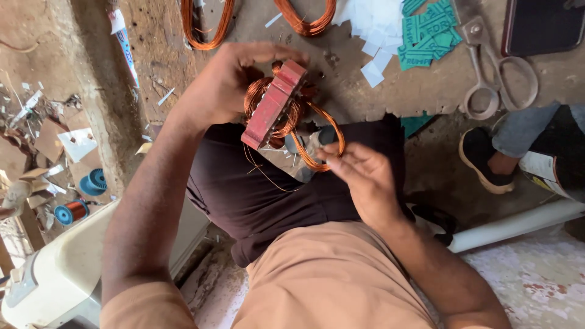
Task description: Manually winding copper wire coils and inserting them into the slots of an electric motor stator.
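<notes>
My left hand (228, 82) grips a red motor stator core (274, 103) wound with copper wire, holding it tilted above my lap. Loops of copper coil (317, 137) hang out of its lower side. My right hand (359, 176) sits just below and to the right, its fingertips pinching the loose copper loop. Thin strands of wire trail down over my dark trousers.
On the workbench edge lie large metal scissors (493, 73), white paper slips (375, 27), green paper pieces (429, 30) and more copper coils (204, 27). Blue wire spools (73, 211) lie on the floor at left. Another person's shoe (481, 161) is at right. A white pipe (518, 224) lies nearby.
</notes>
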